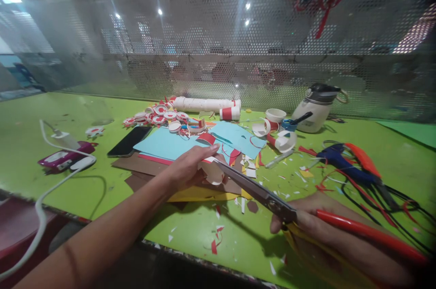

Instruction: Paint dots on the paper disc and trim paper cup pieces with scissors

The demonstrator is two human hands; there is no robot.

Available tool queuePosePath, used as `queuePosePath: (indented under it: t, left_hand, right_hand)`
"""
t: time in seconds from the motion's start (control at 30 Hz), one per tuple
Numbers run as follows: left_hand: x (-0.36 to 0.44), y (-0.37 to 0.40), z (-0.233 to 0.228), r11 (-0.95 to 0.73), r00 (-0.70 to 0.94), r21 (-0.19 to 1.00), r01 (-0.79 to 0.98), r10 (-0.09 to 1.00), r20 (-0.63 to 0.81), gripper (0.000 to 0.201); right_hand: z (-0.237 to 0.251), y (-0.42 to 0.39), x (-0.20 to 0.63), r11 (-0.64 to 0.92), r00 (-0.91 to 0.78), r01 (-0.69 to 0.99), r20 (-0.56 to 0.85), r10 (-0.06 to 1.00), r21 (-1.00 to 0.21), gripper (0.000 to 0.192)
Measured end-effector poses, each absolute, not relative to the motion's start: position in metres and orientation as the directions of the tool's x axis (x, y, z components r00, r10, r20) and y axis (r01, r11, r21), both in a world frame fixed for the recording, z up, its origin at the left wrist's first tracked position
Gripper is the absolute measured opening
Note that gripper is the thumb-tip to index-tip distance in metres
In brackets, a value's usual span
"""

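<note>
Head view, scissors (259, 191) in right hand (306, 221), blades at paper piece (213, 172)

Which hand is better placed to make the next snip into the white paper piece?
Right hand: it grips the scissors, blades at the paper piece. Left hand only holds the piece.
</note>
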State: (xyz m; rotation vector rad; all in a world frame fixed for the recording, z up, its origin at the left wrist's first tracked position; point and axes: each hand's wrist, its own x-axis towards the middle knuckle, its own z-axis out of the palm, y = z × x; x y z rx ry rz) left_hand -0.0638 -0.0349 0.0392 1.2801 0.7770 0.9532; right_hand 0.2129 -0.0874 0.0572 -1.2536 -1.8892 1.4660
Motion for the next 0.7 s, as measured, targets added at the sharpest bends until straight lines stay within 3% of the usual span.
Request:
queuePosePath:
  t: [0.23,0.4,0.53,0.7]
  left_hand:
    - [-0.0617,-0.0362,0.0419,0.022,0.416,0.994,-0.104,0.909,0.023,0.056]
    - [-0.0615,-0.0375,0.0427,0.083,0.376,0.994,-0.069,0.925,-0.051,0.050]
    - [-0.0615,-0.0356,0.0404,0.138,0.338,0.987,-0.086,0.936,-0.101,0.041]
    - [-0.0623,-0.0325,0.0384,0.075,0.304,0.992,-0.100,0.952,-0.042,0.035]
  right_hand:
    - [0.0549,-0.0772,0.2175,0.081,-0.660,0.441,-0.262,0.705,-0.894,0.062]
    - [0.0628,-0.0846,0.2175,0.029,-0.461,0.531,-0.260,0.848,-0.847,0.060]
    - [0.0602,-0.0828,0.2190,0.066,-0.494,0.557,-0.266,0.828,-0.828,0.059]
    - [0.0549,-0.0825,0.2136,0.048,-0.552,0.418,-0.211,0.807,-0.907,0.064]
